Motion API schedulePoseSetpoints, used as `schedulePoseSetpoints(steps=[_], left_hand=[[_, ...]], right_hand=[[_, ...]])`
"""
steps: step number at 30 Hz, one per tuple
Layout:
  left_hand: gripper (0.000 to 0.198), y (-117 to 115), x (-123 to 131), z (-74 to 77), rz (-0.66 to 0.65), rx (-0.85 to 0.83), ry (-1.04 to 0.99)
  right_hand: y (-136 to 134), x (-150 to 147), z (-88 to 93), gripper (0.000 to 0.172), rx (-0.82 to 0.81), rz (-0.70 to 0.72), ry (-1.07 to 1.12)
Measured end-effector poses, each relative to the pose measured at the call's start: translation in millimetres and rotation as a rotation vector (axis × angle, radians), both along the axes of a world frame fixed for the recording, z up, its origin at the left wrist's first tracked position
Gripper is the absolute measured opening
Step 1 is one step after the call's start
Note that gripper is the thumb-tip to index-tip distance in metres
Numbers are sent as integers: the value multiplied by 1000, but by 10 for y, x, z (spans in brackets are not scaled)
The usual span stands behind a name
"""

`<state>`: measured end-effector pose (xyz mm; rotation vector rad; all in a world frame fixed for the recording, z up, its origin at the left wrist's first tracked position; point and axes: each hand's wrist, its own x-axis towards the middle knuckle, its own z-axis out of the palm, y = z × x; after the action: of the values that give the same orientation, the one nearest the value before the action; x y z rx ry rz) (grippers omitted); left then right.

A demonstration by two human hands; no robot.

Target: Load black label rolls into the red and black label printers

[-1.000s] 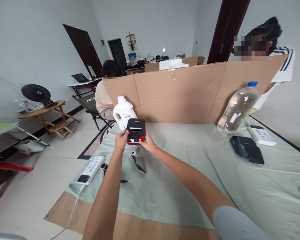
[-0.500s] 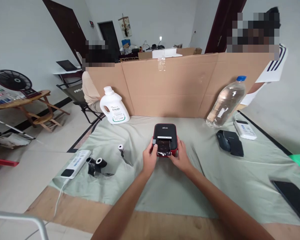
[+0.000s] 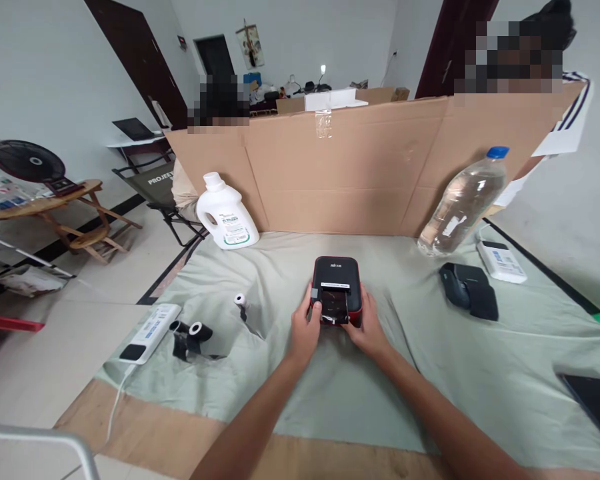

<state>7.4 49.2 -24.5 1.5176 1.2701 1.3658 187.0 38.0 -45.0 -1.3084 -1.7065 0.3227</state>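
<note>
A compact black label printer (image 3: 336, 272) with red sides sits on the pale green cloth in front of me. A strip of glossy black film (image 3: 335, 308) sticks out of its front slot. My left hand (image 3: 306, 328) grips the printer's left side, with its thumb at the front corner by the film. Around the right side wraps my right hand (image 3: 371, 328), its fingertips reaching under the front edge near the film. The undersides of the fingers are hidden. Left of my hands lie a small white-cored roll (image 3: 239, 300) and a pair of black ribbon rolls (image 3: 200, 331) with loose film.
A cardboard panel (image 3: 335, 173) stands across the back, with two people behind it. Before it are a white jug (image 3: 227, 217) and a clear bottle (image 3: 463, 200). Power strips (image 3: 150, 333) lie at both sides. A black device (image 3: 469, 291) and phone (image 3: 593, 403) are at right.
The view has shifted slightly. The printer, still between both hands, appears a little lower and further right. The person at the left has leaned right, further behind the cardboard.
</note>
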Motion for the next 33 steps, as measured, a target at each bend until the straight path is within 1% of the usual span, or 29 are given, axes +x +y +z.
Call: schedulePoseSetpoints(steps=[2, 6, 8, 12, 16, 18, 19, 22, 24, 26, 27, 28, 30, 32, 33], left_hand=[[50, 2, -41, 5, 2, 73, 34], [37, 8, -158, 18, 69, 388, 201], [31, 16, -201, 26, 80, 492, 283], [31, 64, -223, 41, 16, 530, 348], [33, 127, -210, 44, 1, 511, 276], [34, 129, -214, 33, -4, 503, 266], [35, 122, -220, 23, -11, 503, 281], [35, 94, -244, -21, -40, 509, 359], [36, 87, -254, -54, -49, 505, 382], [37, 93, -255, -81, -42, 508, 381], [38, 98, -253, -89, -36, 510, 378], [38, 102, -250, -93, -33, 510, 377], [38, 102, -246, -87, -37, 513, 372], [39, 91, -248, -67, -47, 514, 360], [39, 84, -251, -56, -55, 513, 356]], right_hand=[[-8, -4, -5, 93, -26, -5, 14], [-46, -22, 33, 95, -9, -39, 19], [-61, -26, 67, 95, 15, -44, 16], [-52, -23, 108, 93, 30, -21, 19], [-34, -12, 117, 95, 20, -31, 20], [-40, 21, 152, 91, 26, -18, 10], [-45, 51, 186, 87, 29, 3, -1], [-27, 173, 368, 64, 31, 57, -24], [49, 234, 555, 48, -14, 32, -22], [194, 228, 775, 44, -109, 0, -75], [289, 195, 886, 45, -172, 6, -154], [395, 142, 992, 43, -240, 36, -280], [619, -8, 1168, 38, -381, 91, -592], [823, -185, 1280, 32, -501, 125, -817], [910, -272, 1312, 28, -551, 138, -878]])
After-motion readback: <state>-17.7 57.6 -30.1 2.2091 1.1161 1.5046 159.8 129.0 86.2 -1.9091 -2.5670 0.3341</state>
